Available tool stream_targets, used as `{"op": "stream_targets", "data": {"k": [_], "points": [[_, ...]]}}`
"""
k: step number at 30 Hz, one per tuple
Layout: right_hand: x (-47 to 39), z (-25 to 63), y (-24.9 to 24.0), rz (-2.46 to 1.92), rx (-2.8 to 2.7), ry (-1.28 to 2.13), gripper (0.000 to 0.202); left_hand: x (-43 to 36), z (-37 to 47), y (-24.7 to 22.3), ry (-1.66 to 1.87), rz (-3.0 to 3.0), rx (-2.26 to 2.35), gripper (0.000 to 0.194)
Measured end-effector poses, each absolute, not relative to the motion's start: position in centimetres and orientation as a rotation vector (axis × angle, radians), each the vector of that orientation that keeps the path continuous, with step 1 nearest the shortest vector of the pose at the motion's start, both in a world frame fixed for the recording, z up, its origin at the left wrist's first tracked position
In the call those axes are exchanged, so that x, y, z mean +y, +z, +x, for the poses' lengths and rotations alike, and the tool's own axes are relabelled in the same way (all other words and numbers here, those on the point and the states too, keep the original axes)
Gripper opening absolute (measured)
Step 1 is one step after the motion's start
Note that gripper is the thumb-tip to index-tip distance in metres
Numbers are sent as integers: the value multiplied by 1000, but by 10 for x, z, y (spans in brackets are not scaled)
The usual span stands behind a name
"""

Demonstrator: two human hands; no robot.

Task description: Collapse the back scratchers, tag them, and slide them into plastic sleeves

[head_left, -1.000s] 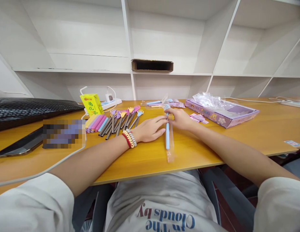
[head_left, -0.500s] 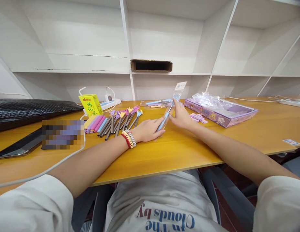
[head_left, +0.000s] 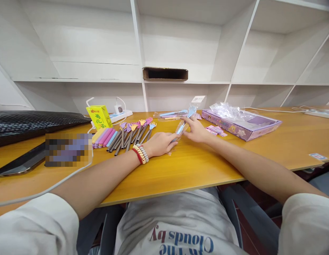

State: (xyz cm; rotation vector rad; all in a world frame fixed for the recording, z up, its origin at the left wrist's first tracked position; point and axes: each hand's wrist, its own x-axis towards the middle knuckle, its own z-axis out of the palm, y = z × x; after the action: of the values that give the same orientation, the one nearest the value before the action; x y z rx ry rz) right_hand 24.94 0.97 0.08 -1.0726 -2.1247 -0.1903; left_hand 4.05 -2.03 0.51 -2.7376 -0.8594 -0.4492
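Note:
A light-blue back scratcher (head_left: 182,126) in a clear plastic bag lies slanted between my hands, its hand-shaped head (head_left: 191,111) pointing away from me. My left hand (head_left: 162,143) is closed around its lower end and covers most of the handle. My right hand (head_left: 194,130) grips it just below the head, through the bag. The bag's white header (head_left: 198,99) sticks up past the head. To the left lie several loose scratcher rods (head_left: 132,134) with coloured hand-shaped heads, beside a pile of coloured foam-like handles (head_left: 104,137).
Bagged scratchers (head_left: 173,114) lie behind my hands. Right of them are pink cards (head_left: 216,130) and a purple box (head_left: 246,133) holding clear plastic bags (head_left: 230,111). A yellow drink carton (head_left: 99,117), a power strip (head_left: 120,115) and a phone (head_left: 23,159) are at left.
My right hand has moved slightly down towards my left. The scratcher's head now sits nearer the handle, with less of the shaft showing between them.

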Motion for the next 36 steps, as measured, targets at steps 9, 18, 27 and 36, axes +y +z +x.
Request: {"op": "stream_targets", "data": {"k": [9, 18, 27, 36], "points": [[18, 255, 1, -1142, -1990, -218, 45, -21, 40, 6, -363, -2851, -850, 56], [7, 252, 13, -1208, -1868, -317, 38, -20, 42, 2, -682, -2826, -1089, 65], [8, 253, 11, -1254, -1871, -326, 38, -24, 45, 4, -463, -2642, -1123, 52], [7, 254, 13, -1311, -1888, -336, 36, -25, 45, 6, -368, -2575, -1100, 55]]}}
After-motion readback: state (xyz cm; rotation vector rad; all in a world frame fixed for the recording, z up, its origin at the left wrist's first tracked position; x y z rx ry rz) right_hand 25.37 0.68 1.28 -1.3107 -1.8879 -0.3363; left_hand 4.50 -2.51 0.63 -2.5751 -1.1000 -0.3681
